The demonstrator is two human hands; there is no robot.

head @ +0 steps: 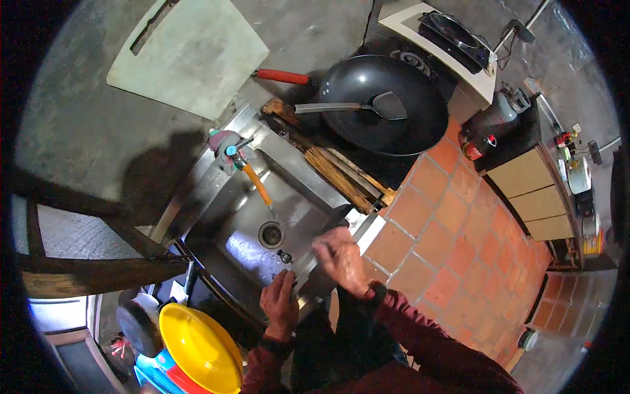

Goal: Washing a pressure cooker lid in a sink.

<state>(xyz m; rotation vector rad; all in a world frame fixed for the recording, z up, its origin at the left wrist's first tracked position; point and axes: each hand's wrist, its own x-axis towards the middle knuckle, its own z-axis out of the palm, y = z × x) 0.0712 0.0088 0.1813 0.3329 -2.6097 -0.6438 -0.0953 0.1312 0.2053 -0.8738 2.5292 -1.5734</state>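
A stainless steel sink (pixel 305 197) lies before me. Water runs from a tap (pixel 231 150) through an orange hose (pixel 257 183) towards the round drain (pixel 271 235). My left hand (pixel 280 303) is at the near side of the basin, fingers bent downward; whether it holds anything is hidden. Just beyond its fingertips, a small dark metal piece (pixel 284 256) sits on the basin floor. My right hand (pixel 342 253), blurred, is over the sink's right front corner. A dark object (pixel 338 216) shows behind its fingers, too unclear to name, and its grip cannot be made out.
Right of the sink, a black wok (pixel 364 118) with a red handle (pixel 283 76) holds a spatula (pixel 389 106). Split firewood (pixel 337 180) lies beside the sink. A cutting board (pixel 192 59) leans on the wall. A yellow basin (pixel 197 344) stands at lower left; tiled floor (pixel 443 246) lies right.
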